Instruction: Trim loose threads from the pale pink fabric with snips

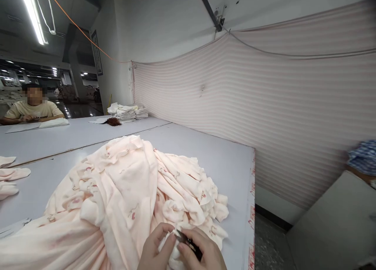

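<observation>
A large heap of pale pink fabric (129,184) with small printed figures and ruffled edges lies on the table. At its near right side, my left hand (157,246) pinches a gathered bit of the fabric between thumb and fingers. Close against it, my right hand (207,250) is closed around small black thread snips (190,244). The tip of the snips points up and left, at the fabric by my left fingertips. Whether the blades touch a thread is too small to tell.
The pale table (235,176) ends at a taped edge on the right. Stacked white cloth pieces (126,112) and a dark reddish-brown tuft (113,122) lie at the back. Across the table sits a person (33,105). Striped cloth (249,98) covers the wall.
</observation>
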Demonstrator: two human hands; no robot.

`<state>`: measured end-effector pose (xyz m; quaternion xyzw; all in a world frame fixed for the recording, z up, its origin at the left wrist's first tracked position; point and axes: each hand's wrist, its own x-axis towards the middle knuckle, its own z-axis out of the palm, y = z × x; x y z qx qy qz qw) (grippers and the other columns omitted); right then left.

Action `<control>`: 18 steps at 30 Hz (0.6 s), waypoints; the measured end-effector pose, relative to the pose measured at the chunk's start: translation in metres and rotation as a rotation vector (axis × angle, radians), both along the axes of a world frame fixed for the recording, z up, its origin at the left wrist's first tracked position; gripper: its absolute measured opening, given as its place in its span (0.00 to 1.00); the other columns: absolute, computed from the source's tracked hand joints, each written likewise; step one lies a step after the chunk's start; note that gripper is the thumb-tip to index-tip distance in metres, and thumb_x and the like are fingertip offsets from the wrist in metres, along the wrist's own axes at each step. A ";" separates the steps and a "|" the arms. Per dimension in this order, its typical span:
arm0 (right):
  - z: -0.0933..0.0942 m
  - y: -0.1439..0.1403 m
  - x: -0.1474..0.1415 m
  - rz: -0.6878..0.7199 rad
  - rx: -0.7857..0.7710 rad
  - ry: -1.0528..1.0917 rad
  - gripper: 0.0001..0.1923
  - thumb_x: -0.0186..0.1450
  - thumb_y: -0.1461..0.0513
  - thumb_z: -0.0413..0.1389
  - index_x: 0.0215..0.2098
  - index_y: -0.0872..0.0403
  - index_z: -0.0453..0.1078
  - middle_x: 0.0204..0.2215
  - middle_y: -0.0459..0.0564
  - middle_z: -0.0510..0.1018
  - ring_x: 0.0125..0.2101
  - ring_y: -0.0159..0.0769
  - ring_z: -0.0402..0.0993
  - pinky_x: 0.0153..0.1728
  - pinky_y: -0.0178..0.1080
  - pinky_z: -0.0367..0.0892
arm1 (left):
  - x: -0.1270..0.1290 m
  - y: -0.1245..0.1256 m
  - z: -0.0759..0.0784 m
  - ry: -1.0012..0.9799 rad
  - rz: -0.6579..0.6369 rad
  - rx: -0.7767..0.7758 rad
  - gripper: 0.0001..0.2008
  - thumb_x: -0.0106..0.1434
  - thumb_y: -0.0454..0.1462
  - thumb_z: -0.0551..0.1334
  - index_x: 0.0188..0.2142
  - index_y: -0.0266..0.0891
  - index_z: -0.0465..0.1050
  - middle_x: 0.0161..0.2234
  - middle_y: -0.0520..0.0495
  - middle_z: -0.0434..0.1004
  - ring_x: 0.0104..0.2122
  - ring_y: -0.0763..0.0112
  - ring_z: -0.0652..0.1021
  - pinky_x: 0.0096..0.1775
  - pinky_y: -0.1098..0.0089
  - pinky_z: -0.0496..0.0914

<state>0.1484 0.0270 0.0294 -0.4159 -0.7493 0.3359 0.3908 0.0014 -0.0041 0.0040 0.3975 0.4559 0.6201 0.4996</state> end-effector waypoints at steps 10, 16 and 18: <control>0.007 0.006 -0.002 0.059 -0.189 0.031 0.11 0.60 0.55 0.58 0.28 0.53 0.78 0.26 0.48 0.80 0.30 0.41 0.74 0.32 0.36 0.65 | -0.001 -0.004 0.011 0.138 -0.018 -0.045 0.12 0.58 0.46 0.63 0.28 0.40 0.70 0.20 0.57 0.67 0.23 0.74 0.67 0.30 0.74 0.64; -0.004 0.011 0.003 0.017 -0.332 0.305 0.15 0.57 0.56 0.61 0.40 0.54 0.74 0.30 0.47 0.77 0.34 0.41 0.72 0.36 0.37 0.66 | -0.003 -0.006 0.010 0.143 -0.043 -0.037 0.18 0.56 0.47 0.63 0.41 0.42 0.64 0.27 0.57 0.66 0.24 0.73 0.69 0.28 0.73 0.63; -0.002 0.012 0.008 0.090 -0.342 0.265 0.12 0.57 0.59 0.60 0.40 0.53 0.72 0.28 0.43 0.73 0.32 0.38 0.70 0.35 0.35 0.64 | -0.006 -0.009 0.011 0.310 -0.091 -0.032 0.15 0.56 0.44 0.63 0.38 0.42 0.62 0.28 0.55 0.67 0.26 0.71 0.70 0.29 0.72 0.63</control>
